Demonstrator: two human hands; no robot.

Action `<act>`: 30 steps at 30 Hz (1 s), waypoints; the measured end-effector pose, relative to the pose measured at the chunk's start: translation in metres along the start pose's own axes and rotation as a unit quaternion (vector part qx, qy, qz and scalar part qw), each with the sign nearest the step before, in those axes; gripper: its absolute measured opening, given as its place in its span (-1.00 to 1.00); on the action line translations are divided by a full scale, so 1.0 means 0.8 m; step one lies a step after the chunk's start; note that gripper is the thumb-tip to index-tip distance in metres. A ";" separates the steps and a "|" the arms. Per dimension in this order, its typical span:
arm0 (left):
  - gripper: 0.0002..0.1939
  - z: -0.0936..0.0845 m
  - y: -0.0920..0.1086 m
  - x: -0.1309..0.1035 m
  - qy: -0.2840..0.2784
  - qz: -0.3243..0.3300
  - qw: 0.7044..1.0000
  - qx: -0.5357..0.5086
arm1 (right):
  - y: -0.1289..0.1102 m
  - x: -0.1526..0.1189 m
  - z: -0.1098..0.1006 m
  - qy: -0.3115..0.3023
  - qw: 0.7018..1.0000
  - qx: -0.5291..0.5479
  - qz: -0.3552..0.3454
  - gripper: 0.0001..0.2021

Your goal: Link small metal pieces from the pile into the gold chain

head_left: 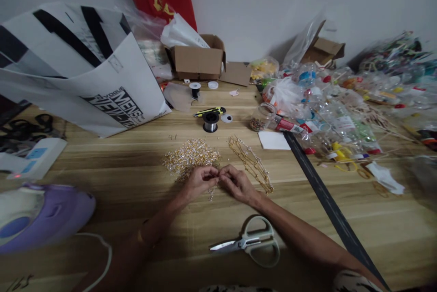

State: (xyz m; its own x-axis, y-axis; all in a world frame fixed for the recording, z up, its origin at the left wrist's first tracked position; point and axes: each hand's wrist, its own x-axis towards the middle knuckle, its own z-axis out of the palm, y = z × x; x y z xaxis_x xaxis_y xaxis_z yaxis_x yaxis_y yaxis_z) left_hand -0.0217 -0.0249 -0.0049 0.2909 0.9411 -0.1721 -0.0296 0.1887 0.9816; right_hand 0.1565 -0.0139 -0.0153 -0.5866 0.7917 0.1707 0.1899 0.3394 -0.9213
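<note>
Both hands meet at the front of a pile of small gold and silver beads point(191, 154) on the wooden table. The fingers of my left hand point(202, 180) are pinched together, and a short beaded strand point(210, 194) hangs just below them. Touching it at the fingertips, my right hand point(236, 183) is pinched too; whatever lies between the fingers is too small to name. Gold and silver beaded chains point(251, 164) lie to the right of the hands. Scissors point(254, 241) with pale handles rest nearer the body, their blades slightly apart and pointing left.
Behind the beads are a wire spool point(210, 123), a yellow cutter point(205, 112) and a jar point(264, 116). A white bag point(126, 87) and purple appliance point(61, 212) stand left. Plastic bottles point(341, 114) crowd the right, beside a dark strip point(327, 201).
</note>
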 end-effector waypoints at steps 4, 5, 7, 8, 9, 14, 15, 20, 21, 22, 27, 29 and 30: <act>-0.77 0.000 0.001 0.000 -0.012 -0.005 1.000 -0.006 | -0.004 -0.001 0.000 -0.001 1.000 -0.024 -0.014 -0.82; -0.77 0.000 0.002 0.000 -0.018 -0.008 1.000 -0.009 | -0.004 -0.002 0.000 -0.002 1.000 -0.024 -0.014 -0.82; -0.77 -0.001 0.004 -0.001 -0.032 -0.019 0.999 -0.018 | -0.006 -0.002 0.002 -0.004 1.000 -0.011 -0.010 -0.81; -0.77 -0.002 0.005 -0.002 -0.039 -0.027 0.999 -0.024 | -0.007 -0.003 0.002 -0.005 1.000 0.000 -0.004 -0.81; -0.76 -0.002 0.006 -0.002 -0.047 -0.034 0.998 -0.029 | -0.009 -0.003 0.003 -0.007 1.000 0.015 0.004 -0.80; -0.76 -0.002 0.009 -0.003 -0.069 -0.039 0.996 -0.049 | -0.018 -0.003 0.005 -0.017 0.995 0.093 0.037 -0.75; -0.76 -0.002 0.009 -0.004 -0.070 -0.033 0.996 -0.051 | -0.019 -0.003 0.005 -0.020 0.994 0.104 0.040 -0.74; -0.77 0.001 0.006 -0.004 -0.074 -0.011 0.995 -0.062 | -0.020 -0.003 0.004 -0.027 0.993 0.109 0.037 -0.74; -0.77 0.001 0.006 -0.004 -0.076 -0.011 0.995 -0.066 | -0.019 -0.003 0.003 -0.025 0.995 0.094 0.030 -0.75; -0.77 0.002 0.006 -0.004 -0.079 -0.014 0.994 -0.069 | -0.018 -0.003 0.003 -0.023 0.997 0.073 0.021 -0.76; -0.76 0.002 0.007 -0.003 -0.089 -0.027 0.993 -0.068 | -0.020 -0.002 0.000 -0.013 0.998 -0.050 -0.042 -0.84; -0.75 0.001 0.007 -0.003 -0.091 -0.027 0.993 -0.068 | -0.022 -0.001 0.000 -0.010 0.996 -0.069 -0.051 -0.85; -0.75 0.001 0.007 -0.003 -0.093 -0.027 0.993 -0.069 | -0.022 -0.001 0.000 -0.009 0.996 -0.070 -0.053 -0.85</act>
State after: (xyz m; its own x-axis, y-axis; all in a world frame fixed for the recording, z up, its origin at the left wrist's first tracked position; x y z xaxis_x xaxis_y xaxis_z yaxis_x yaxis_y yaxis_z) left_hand -0.0217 -0.0263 0.0008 0.4677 0.8623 -0.1941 -0.1351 0.2867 0.9484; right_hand 0.1537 -0.0206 0.0011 -0.6235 0.7385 0.2568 0.2332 0.4892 -0.8404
